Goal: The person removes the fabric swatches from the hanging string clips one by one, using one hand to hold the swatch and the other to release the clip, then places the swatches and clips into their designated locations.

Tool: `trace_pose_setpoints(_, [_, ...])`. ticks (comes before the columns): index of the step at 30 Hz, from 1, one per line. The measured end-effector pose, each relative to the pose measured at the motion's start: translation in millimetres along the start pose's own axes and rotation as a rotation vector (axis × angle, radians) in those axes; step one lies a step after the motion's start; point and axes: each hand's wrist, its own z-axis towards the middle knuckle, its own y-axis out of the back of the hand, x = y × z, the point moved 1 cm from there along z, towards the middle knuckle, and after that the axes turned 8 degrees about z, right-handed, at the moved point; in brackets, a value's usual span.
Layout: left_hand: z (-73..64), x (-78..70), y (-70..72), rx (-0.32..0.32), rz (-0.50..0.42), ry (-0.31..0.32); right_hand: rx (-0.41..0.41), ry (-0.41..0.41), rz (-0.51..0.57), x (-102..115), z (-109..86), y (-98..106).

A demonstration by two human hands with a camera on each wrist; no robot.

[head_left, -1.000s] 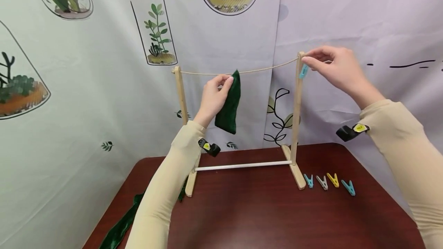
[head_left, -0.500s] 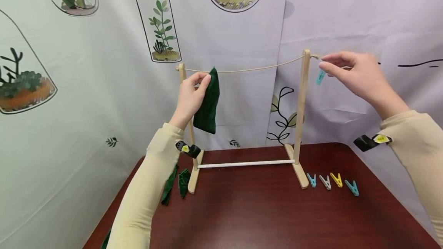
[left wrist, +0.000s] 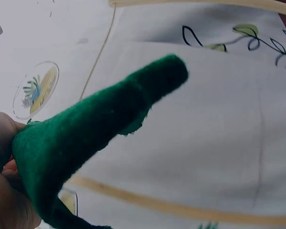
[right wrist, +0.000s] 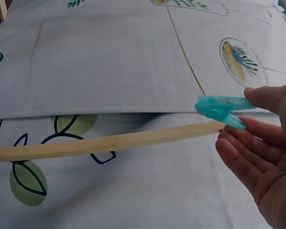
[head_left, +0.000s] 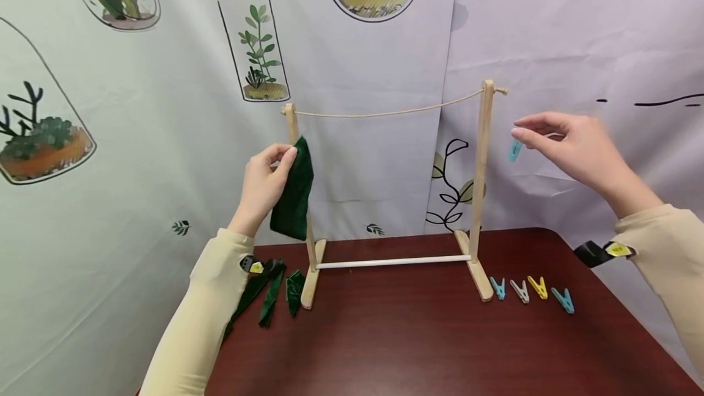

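Note:
My left hand (head_left: 265, 183) pinches a dark green velvety cloth (head_left: 295, 197) near its top corner; the rest hangs down in front of the rack's left post. In the left wrist view the same cloth (left wrist: 93, 119) drapes from thumb and fingers, its edge folded over. Off to the right of the rack, my right hand (head_left: 574, 148) holds a light blue clothespin (head_left: 514, 150) between thumb and fingers. The right wrist view shows the clothespin (right wrist: 221, 109) by its handles, thumb on one side. The string (head_left: 374, 115) of the wooden rack (head_left: 481, 170) sags between both posts with nothing on it.
Several clothespins lie right of the rack's foot, among them a yellow clothespin (head_left: 538, 287) and a grey clothespin (head_left: 519, 291). Left of the rack lie more green cloth pieces (head_left: 271, 298). A white bar (head_left: 393, 262) joins the posts low down. A printed curtain (head_left: 363, 66) hangs behind.
My left hand has carried the green cloth left and down, away from the string. My right hand has moved right of the right post and lower, still holding the clothespin.

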Motion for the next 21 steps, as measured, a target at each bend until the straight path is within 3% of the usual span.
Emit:
trace_pose_setpoints(8, [-27.9, 26.3, 24.8, 0.036, 0.099, 0.064, 0.011, -0.038, -0.021, -20, -17.5, 0])
trace_pose_setpoints(21, [-69.8, 50.1, 54.4, 0.059, 0.218, 0.125, 0.013, -0.055, -0.038, -35, -58.6, -6])
